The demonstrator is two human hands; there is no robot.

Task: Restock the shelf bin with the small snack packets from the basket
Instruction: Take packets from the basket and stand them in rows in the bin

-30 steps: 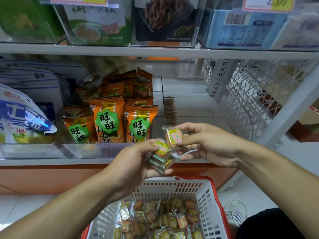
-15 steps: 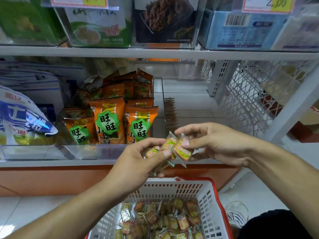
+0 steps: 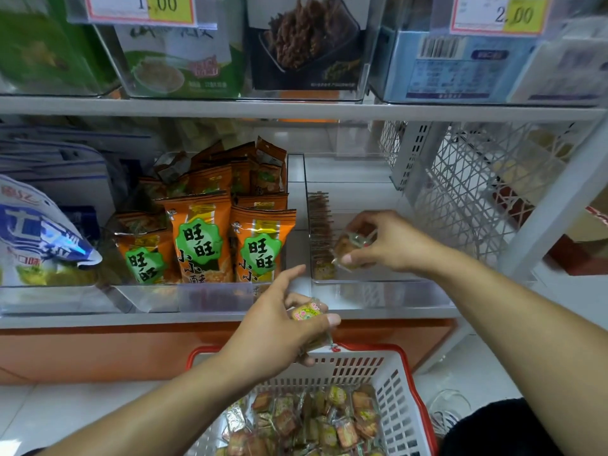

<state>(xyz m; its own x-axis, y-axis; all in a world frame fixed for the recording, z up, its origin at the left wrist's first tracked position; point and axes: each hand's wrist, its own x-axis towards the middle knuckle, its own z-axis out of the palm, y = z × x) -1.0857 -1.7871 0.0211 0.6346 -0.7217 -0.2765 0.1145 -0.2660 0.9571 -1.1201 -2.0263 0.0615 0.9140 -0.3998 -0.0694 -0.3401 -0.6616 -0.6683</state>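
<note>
Basket (image 3: 399, 409): white slatted plastic with red rim, nearest the camera, below the shelf front; a heap of small snack packets (image 3: 309, 419) lies in it, so most stock is not yet moved.
Left hand (image 3: 279, 327): above the basket's far rim, fingers curled round a reserve packet (image 3: 307, 312); likely the feeder for the other hand.
Right hand (image 3: 385, 240): beyond the basket, inside the clear shelf bin (image 3: 378, 279), thumb and fingers pinching one packet (image 3: 350, 246) low, apparently to seat it beside the row of packets (image 3: 320, 232) standing along the bin's left wall.
Bin: mostly bare floor right of that row.
Neighbours: orange snack bags (image 3: 197, 238) left of the bin; white mesh panel (image 3: 467, 192) on its right; price tags (image 3: 141, 8) above.
Obstruction: bin's front lip only; reach looks free.
</note>
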